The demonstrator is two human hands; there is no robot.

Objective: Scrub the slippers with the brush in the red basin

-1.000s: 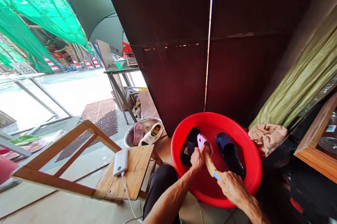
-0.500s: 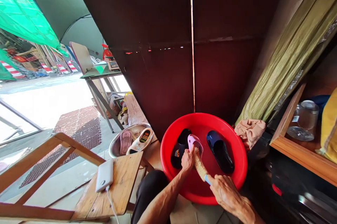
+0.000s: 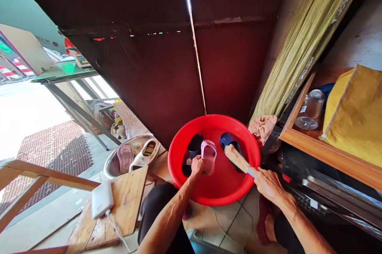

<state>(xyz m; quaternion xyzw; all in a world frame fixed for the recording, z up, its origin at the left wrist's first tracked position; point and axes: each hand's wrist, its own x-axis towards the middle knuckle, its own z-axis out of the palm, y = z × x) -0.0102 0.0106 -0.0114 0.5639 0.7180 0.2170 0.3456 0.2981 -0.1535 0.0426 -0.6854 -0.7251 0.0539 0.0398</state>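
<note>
A large red basin stands on the floor in front of me. My left hand grips a pink slipper by its side, over the left-middle of the basin. In my right hand, closed on the handle, is a scrubbing brush with pale bristles and a light blue part near my fingers. The brush head is over a dark blue slipper at the basin's right side and covers part of it. Another dark slipper lies at the left, partly behind my left hand.
Left of the basin, a metal bowl holds a pink slipper and a white one. A wooden chair carries a white power bank with a cable. On the right are a pink cloth and a wooden shelf.
My right hand has moved the brush right, off the pink slipper and over the blue one. The pink slipper now shows more of its opening. The view has shifted right.
</note>
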